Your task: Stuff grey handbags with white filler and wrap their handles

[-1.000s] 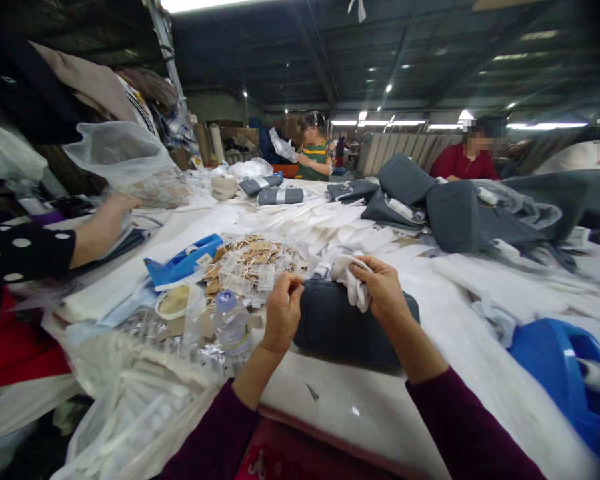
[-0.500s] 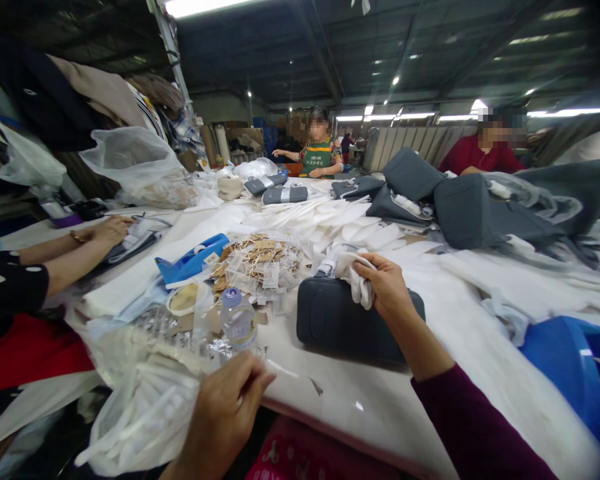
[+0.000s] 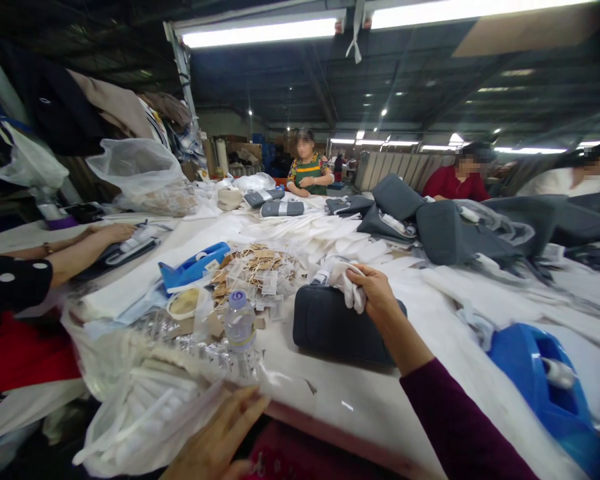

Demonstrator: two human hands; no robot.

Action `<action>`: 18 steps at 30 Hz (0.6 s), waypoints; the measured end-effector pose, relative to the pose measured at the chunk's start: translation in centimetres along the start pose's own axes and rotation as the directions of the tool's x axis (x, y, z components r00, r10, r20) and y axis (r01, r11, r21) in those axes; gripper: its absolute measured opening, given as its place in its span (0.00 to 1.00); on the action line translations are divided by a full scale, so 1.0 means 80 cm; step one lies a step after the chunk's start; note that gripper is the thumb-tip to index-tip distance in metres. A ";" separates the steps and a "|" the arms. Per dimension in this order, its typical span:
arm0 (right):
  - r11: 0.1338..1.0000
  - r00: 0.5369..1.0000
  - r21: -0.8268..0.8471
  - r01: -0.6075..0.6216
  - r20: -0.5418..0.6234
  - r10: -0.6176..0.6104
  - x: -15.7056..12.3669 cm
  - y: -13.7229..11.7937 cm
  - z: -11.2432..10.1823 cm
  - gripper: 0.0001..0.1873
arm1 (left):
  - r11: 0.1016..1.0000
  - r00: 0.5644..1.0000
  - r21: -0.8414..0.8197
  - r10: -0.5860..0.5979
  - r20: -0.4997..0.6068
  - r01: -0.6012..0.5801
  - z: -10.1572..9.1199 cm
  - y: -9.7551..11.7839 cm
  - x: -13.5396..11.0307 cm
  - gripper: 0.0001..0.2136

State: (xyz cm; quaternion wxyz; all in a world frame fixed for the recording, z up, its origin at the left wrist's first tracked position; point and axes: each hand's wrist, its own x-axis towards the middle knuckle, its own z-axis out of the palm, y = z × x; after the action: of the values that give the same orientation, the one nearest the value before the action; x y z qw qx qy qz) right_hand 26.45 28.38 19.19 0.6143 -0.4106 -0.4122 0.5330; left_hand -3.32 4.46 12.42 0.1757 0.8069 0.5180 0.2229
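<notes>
My right hand (image 3: 375,293) grips a bunched white cloth glove (image 3: 349,283) at the top edge of a dark grey zipped case (image 3: 325,327). The case stands upright on the white table. A wrapped strap or handle (image 3: 323,275) shows at its top left. Low in the view, my left hand (image 3: 220,430) is slightly blurred, with fingers apart and nothing in them. It is by the table's front edge, beside a clear plastic bag (image 3: 145,413) of white rolls. A small clear bottle with a purple cap (image 3: 240,323) stands just beyond it.
A pile of strung tags (image 3: 260,273) lies behind the bottle, next to a blue tape dispenser (image 3: 193,267). Another blue dispenser (image 3: 540,373) sits at right. Grey bags (image 3: 445,227) are heaped at the back right. A co-worker's arms (image 3: 90,247) work at the left; other people sit beyond.
My left hand has lowered and its curled fingers have spread. The right hand keeps its hold on the glove at the case. The camera has tilted up a little.
</notes>
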 end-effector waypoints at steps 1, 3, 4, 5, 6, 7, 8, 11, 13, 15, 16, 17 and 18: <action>1.000 1.000 -0.007 0.000 0.008 0.000 -0.001 0.000 -0.001 0.18 | 0.999 0.999 -0.050 -0.002 -0.041 0.000 0.003 0.007 0.030 0.32; 0.999 1.000 -0.036 0.017 0.025 -0.016 -0.005 -0.001 0.000 0.17 | 0.978 0.983 -0.208 -0.019 -0.182 -0.019 0.013 0.016 0.093 0.27; 0.997 0.999 -0.069 0.040 0.025 -0.039 -0.009 -0.001 0.001 0.16 | 0.955 0.966 -0.295 -0.046 -0.253 -0.032 0.019 0.018 0.124 0.25; 0.988 0.997 -0.128 0.081 0.019 -0.079 -0.013 -0.002 0.003 0.14 | 0.930 0.941 -0.366 -0.087 -0.327 -0.041 0.027 0.017 0.152 0.24; 0.965 0.989 -0.219 0.146 0.014 -0.146 -0.018 -0.002 0.006 0.12 | 0.904 0.912 -0.426 -0.147 -0.383 -0.033 0.035 0.014 0.177 0.24; 0.913 0.970 -0.336 0.234 0.022 -0.240 -0.023 -0.002 0.011 0.09 | 0.876 0.882 -0.482 -0.212 -0.420 -0.019 0.043 0.010 0.199 0.23; 0.820 0.934 -0.462 0.339 0.057 -0.354 -0.028 -0.001 0.016 0.07 | 0.838 0.856 -0.546 -0.283 -0.434 0.000 0.050 0.005 0.218 0.22; 0.374 0.731 -0.691 0.618 0.330 -0.598 -0.040 0.006 0.033 0.07 | 0.671 0.815 -0.741 -0.445 -0.372 0.029 0.068 -0.008 0.252 0.18; 0.117 0.604 -0.689 0.715 0.525 -0.600 -0.043 0.016 0.046 0.11 | 0.538 0.824 -0.843 -0.470 -0.316 -0.015 0.075 -0.011 0.264 0.17; -0.059 0.528 -0.651 0.757 0.663 -0.531 -0.043 0.030 0.057 0.13 | 0.435 0.830 -0.895 -0.461 -0.312 -0.095 0.080 -0.009 0.271 0.14; -0.126 0.505 -0.630 0.766 0.712 -0.488 -0.042 0.036 0.061 0.13 | 0.405 0.825 -0.905 -0.462 -0.325 -0.130 0.081 -0.008 0.273 0.13; -0.183 0.489 -0.610 0.771 0.750 -0.445 -0.041 0.041 0.064 0.13 | 0.386 0.815 -0.909 -0.470 -0.338 -0.155 0.083 -0.007 0.275 0.12; -0.228 0.477 -0.591 0.774 0.781 -0.403 -0.039 0.046 0.067 0.13 | 0.372 0.806 -0.913 -0.481 -0.344 -0.168 0.084 -0.007 0.277 0.11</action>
State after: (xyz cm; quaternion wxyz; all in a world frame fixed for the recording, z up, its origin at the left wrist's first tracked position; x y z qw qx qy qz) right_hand 19.97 25.96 17.25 0.3166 -0.3420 -0.8684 -0.1691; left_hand 7.97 24.63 10.41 0.4506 0.4099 0.4117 0.6778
